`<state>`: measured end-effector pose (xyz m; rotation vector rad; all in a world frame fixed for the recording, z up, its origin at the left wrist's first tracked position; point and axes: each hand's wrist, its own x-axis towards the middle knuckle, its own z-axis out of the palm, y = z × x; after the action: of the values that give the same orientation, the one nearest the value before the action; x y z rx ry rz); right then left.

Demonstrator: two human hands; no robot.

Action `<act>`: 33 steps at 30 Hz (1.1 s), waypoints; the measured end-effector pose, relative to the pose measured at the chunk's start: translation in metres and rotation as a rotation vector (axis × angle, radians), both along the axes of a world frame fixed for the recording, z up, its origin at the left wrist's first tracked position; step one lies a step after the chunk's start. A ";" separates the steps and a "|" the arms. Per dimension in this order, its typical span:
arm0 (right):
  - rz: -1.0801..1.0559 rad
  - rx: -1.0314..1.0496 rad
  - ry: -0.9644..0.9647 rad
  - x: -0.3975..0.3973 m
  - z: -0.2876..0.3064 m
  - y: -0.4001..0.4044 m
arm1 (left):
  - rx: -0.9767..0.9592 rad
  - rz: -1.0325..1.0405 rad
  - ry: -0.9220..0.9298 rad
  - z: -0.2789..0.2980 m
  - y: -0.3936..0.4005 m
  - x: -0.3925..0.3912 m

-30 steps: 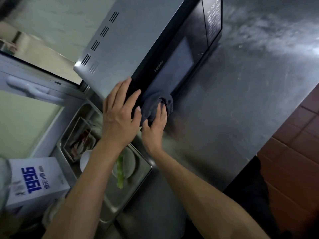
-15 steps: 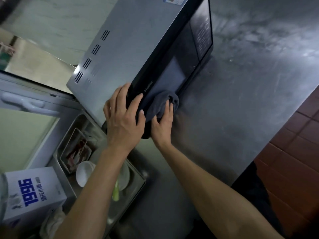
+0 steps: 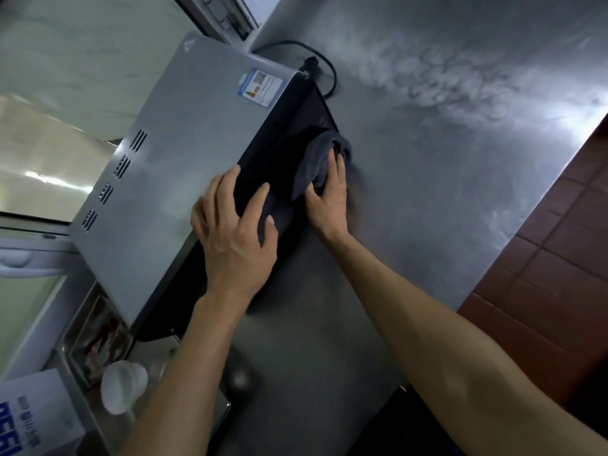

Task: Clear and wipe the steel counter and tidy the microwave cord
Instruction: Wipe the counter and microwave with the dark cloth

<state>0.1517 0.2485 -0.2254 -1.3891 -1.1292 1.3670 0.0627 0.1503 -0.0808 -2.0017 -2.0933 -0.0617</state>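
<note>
Cloth is bunched under the curled right hand against the microwave front at frame centre, left hand laid flat beside, cord looped well beyond, toward upper centre.

A white cup is lying in a steel tray at the lower left, beside a white box showing blue print; brown floor tiles are filling the right edge.

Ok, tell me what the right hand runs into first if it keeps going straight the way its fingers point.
The right hand grips a dark cloth against the microwave front, fingers pointing along it. Past the cloth, the black cord on the steel counter by the microwave's corner looks first, though depth is unclear.
</note>
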 end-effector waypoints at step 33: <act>0.759 0.467 -0.990 0.133 -0.040 -0.015 | -0.249 0.161 -0.501 -0.150 -0.063 0.061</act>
<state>0.2846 0.2332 -0.2650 -1.3244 -2.6307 0.6929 0.1239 0.0872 -0.2309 -2.1123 -2.6805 -0.3184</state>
